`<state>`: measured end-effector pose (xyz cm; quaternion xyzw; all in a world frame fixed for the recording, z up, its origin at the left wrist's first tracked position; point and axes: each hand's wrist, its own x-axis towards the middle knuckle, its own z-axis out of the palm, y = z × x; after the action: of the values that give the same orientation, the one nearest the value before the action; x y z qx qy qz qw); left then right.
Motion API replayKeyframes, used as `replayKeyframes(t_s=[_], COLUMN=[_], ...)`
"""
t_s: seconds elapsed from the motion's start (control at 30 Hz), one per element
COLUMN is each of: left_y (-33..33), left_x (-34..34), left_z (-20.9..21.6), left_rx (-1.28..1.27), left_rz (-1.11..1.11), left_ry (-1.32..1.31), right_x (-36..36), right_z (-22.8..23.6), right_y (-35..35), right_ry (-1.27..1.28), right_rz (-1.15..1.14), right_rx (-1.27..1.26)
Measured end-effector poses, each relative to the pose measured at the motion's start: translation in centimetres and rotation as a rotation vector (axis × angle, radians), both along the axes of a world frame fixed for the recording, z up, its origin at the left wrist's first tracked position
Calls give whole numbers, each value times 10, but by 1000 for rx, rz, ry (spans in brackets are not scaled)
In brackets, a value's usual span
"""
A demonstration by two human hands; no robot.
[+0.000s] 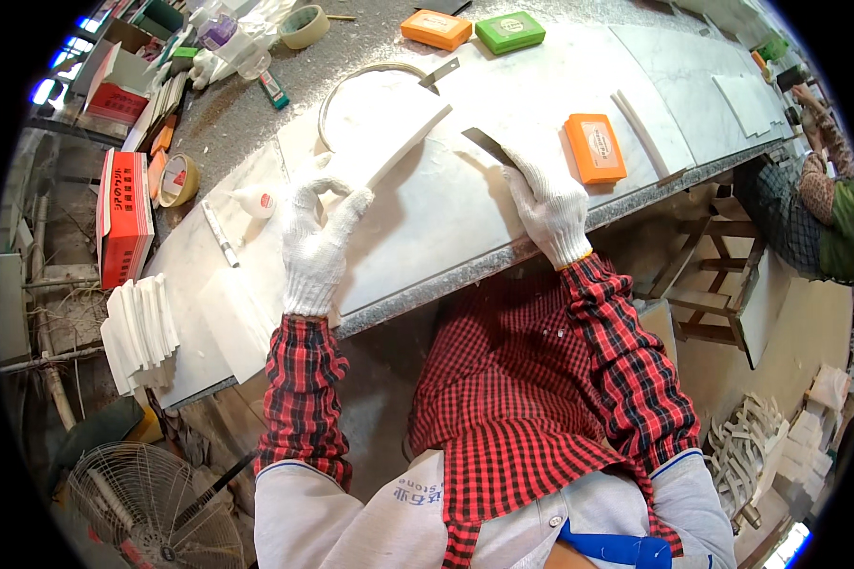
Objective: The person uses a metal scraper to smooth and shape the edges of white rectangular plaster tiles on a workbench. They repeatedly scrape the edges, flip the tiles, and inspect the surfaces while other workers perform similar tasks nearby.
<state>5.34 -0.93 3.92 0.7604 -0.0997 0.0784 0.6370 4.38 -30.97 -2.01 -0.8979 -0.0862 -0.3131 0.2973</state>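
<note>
Both of the worker's hands are in white knitted gloves, held over the bench [223, 133] inside its near edge. The left hand [316, 242] has its thumb and fingers closed around the lower end of a white piece [410, 147], which tilts up and away to the right above the middle of the bench, a shadow lying under it. How hard those fingers press I can't tell from here. The right hand [548, 201], close to the near edge, has its fingers wrapped together around a flat dark blade [486, 145], whose free end points left toward the piece without touching it.

Beyond the piece, toward the far edge, lies a pale loop [324, 109] with a metal strip [439, 73] just beside it. An orange box [595, 149] sits to the right of the right hand, near the near edge; another orange pack [436, 29] and a green box [510, 34] sit side by side by the far edge. Left of the left hand are a small white bottle [254, 201] and a slim white stick [220, 232]. Toward the bench's near left corner stands a row of thin white slabs [140, 327], with a red carton [126, 216] at the left edge behind them.
</note>
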Motion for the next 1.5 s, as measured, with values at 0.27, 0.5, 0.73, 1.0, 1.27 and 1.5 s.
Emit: replayKeyframes(t_s=[0.27,0.5,0.73,1.0,1.27,1.5], left_y=[10,26,3,3,17,11], left_x=[27,28,-64,-88,-60,-58], left_z=[33,31,15,-39,-37,-38], left_rx=[-234,-343,-169,521,735,820], left_rz=[-40,-67,-36,-24,-138,-71], left_ry=[448,440,258,-364,-442,-358], right_x=[2,0,-1,-25,-80,-86], right_z=[-1,0,1,27,35,41], right_y=[0,-2,1,6,48,60], right_ry=[-13,-7,-27,280,546,697], right_rz=[5,5,25,189,250,199], right_rx=[24,1,18,436,349,329])
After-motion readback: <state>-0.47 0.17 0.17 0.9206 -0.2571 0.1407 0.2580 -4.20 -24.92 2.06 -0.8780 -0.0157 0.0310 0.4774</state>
